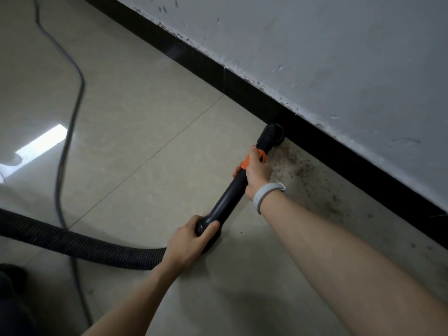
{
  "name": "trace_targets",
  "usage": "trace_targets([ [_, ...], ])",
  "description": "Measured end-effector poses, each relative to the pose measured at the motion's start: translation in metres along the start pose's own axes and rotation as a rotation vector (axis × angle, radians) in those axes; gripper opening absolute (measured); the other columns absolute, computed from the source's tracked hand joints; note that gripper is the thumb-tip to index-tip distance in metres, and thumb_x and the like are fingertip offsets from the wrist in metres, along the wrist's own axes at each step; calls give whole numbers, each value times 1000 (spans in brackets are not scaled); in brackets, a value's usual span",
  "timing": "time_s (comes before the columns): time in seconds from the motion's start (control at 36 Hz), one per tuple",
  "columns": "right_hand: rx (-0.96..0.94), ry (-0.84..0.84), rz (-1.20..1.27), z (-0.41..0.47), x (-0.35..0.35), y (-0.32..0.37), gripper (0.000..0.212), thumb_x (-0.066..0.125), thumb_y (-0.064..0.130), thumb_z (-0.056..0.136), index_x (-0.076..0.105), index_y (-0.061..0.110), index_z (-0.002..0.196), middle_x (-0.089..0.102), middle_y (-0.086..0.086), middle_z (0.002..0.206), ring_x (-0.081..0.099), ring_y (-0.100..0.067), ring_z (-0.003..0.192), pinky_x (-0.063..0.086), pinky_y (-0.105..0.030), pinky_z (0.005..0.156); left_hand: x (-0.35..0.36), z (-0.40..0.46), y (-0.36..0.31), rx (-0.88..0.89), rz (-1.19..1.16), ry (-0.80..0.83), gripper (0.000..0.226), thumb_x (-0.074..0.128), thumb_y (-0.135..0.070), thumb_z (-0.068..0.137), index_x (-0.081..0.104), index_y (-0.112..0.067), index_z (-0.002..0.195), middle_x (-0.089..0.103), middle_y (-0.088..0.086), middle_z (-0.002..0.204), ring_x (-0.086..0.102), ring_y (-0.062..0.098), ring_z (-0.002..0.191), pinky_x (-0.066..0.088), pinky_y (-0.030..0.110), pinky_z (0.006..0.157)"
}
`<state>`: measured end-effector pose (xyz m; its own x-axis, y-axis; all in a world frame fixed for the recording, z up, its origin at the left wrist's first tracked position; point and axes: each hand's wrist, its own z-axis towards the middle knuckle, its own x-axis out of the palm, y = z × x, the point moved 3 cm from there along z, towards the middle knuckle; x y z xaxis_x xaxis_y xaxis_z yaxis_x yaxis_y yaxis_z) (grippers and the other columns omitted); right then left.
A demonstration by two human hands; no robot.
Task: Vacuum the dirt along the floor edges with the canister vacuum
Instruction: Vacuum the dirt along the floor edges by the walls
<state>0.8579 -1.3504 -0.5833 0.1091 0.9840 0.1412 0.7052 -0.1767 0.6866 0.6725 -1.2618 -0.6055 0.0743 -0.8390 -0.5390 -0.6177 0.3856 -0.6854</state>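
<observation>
A black vacuum wand (228, 197) with an orange collar (252, 160) runs from the lower middle up to the wall. Its round black nozzle (272, 135) touches the floor against the black baseboard (339, 151). My right hand (257, 172), with a pale wristband, grips the wand at the orange collar. My left hand (191, 238) grips the wand's lower end where the ribbed black hose (80, 243) joins it. Dark dirt specks (305, 173) lie on the beige tile along the baseboard to the right of the nozzle.
A thin dark power cord (70, 132) snakes across the tile floor on the left, crossing the hose. A dark object (12, 299) sits at the bottom left corner. The grey wall (339, 57) above the baseboard is scuffed and chipped.
</observation>
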Motion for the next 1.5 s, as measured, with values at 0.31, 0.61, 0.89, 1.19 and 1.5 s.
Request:
trace_targets([
  [0.31,53,-46,42,-14,-34,4,35,53,35,98,44,11,74,48,-4,53,49,-17,39,46,-29,49,11,-11,-12,54,62,-22,68,35,-83,61,60,-29,93,65,-4,76,63,13,71,54,38,70],
  [0.61,101,-80,88,-22,-71,2,30,56,38,96,46,11,102,51,-6,64,51,-16,39,49,-31,50,24,-17,-20,146,130,40,61,33,-81,60,57,-29,82,61,-5,68,59,13,63,43,30,57],
  [0.89,76,-65,-1,-22,-69,7,30,51,37,99,46,10,109,53,-6,69,54,-18,48,50,-30,51,24,-23,-21,147,90,8,66,33,-80,61,60,-27,87,62,-5,70,60,12,65,43,29,58],
  [1.19,89,141,-5,-21,9,4,30,55,34,97,44,10,85,49,-6,59,48,-17,37,48,-30,49,-17,-24,-5,79,-17,-203,57,38,-78,61,57,-26,74,58,-4,60,56,14,56,37,28,51],
  [1.5,140,445,-87,-21,119,-8,23,60,23,94,43,11,104,50,-7,68,51,-19,52,49,-31,55,-59,6,-3,-92,-182,-499,69,37,-77,62,58,-12,70,57,3,60,53,19,56,34,30,51],
])
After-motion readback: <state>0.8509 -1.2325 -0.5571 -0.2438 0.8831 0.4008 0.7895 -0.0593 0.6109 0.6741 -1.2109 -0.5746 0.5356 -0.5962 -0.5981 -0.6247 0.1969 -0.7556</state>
